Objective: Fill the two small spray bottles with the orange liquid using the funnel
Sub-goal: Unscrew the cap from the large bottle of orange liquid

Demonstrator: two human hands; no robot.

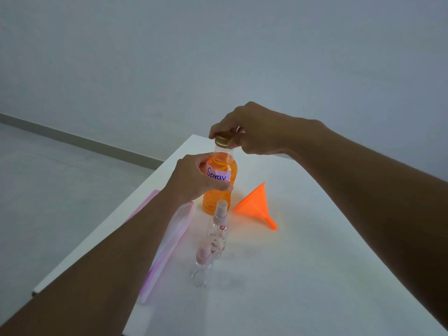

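From my feed: left hand [194,178] is wrapped round the middle of the big bottle [211,200] of orange liquid, thumb across the lower edge of its handwritten "Spray" label. Right hand [252,130] sits on top with fingers curled round the gold cap [221,139]. Cap is on the neck. Bottle stands upright on the white table [291,275], towards the far end.

Around it:
- Orange funnel [252,204] on its side just right of the big bottle, spout pointing toward me, untouched.
- Far spray bottle [218,229], clear with a pink print, upright, directly in front of the big bottle; its pump cap overlaps the bottle's base in my view.
- Near spray bottle [202,270] just beside it on my side, upright, pump on. Both look empty.
- Pink-and-white sheet [169,243] lying left of the small bottles, partly under the left forearm (cloth or pouch, can't tell).

The two small bottles stand between me and the big one, between the two forearms.

Count: one big bottle, one cap, one funnel, two spray bottles, one pink sheet, two hands.
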